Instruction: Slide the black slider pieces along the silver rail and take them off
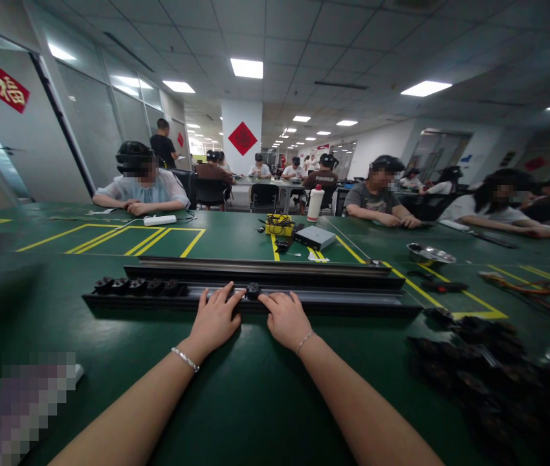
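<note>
A long black channel-shaped rail with a pale inside lies across the table in front of me. One small round black part sits in it near the middle. My left hand rests on the rail with its fingers spread, a fingertip at the left side of that part. From the other side, the outstretched index finger of my right hand reaches the same part. A row of several similar black parts stands at the rail's left end. Whatever lies under my palms is hidden.
Behind the rail lies a second long black rail. A dark heap of black parts spreads at the right. Farther back are a metal bowl, a grey box, a yellow box and a white bottle. People sit across the table.
</note>
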Tool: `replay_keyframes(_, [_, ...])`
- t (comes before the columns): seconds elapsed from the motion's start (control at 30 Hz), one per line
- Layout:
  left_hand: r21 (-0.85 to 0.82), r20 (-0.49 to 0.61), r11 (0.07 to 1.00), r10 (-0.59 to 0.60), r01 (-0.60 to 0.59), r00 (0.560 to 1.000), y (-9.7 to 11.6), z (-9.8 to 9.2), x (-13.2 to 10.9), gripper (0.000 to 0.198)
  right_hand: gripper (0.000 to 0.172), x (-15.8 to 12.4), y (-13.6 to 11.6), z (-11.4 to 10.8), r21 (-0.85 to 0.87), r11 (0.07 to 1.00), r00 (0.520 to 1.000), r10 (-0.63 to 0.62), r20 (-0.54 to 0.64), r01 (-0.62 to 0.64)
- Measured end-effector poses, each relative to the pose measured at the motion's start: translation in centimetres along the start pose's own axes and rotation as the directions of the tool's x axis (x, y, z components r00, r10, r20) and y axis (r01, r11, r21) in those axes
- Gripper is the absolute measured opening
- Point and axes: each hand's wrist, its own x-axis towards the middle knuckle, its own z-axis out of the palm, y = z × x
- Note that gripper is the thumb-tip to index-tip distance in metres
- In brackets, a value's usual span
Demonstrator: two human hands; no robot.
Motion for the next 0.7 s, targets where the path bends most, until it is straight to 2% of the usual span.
replay_keyframes(0.47, [0.008,0.009,1.000,0.003,-0.003,1.000,-0.02,-0.04,0.00,0.055,0.047,0.07,0.03,-0.04,-0.028,1.000,1.000,0.001,-0.004,-0.001])
replay_keyframes(0.7, [0.005,0.010,1.000,0.002,-0.002,1.000,-0.01,-0.11,-0.02,0.054,0.043,0.15,0.64,-0.16,-0.035,0.999,0.999,-0.037,-0.036,0.036])
